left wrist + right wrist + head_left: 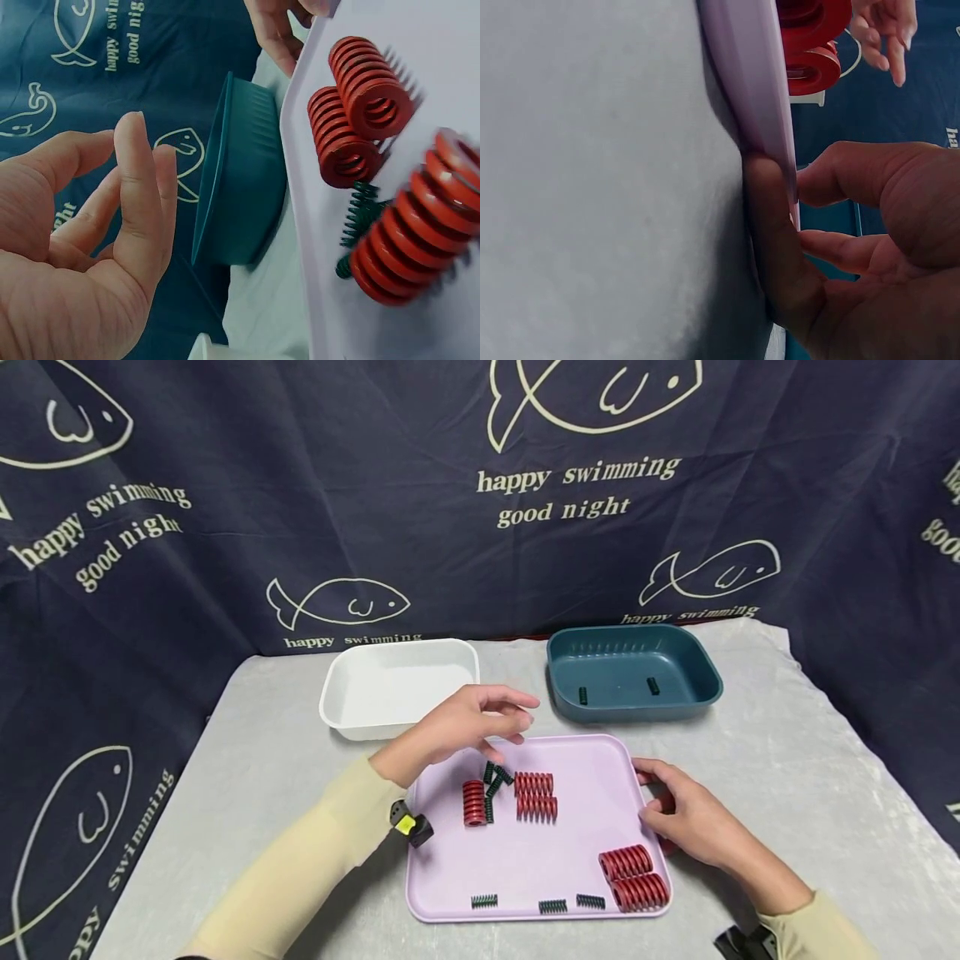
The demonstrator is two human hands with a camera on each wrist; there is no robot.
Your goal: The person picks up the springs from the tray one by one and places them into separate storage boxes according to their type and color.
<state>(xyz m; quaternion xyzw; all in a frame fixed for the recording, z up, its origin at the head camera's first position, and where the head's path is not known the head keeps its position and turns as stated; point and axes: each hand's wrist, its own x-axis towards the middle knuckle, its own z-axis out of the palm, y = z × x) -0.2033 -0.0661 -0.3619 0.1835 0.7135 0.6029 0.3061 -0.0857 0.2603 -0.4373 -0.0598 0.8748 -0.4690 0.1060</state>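
A strip of counter [810,793] separates the lilac tray [525,864] from the teal tub [618,672]. Glossy red springs [536,808] lie in the tray's far half and near right corner; three thin dark green springs [552,907] line its near rim. The left grip [476,724], loosely spread, hovers over the far rim; the right grip [693,817] pinches the right rim. Only the right wrist view shows a finger [772,217] against its outer wall.

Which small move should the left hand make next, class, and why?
Probably lower the left hand and pinch a green spring from the clustered ones: that hand is empty and near them, the blue bin holds two similar springs, and the right hand holds the tray by its edge.
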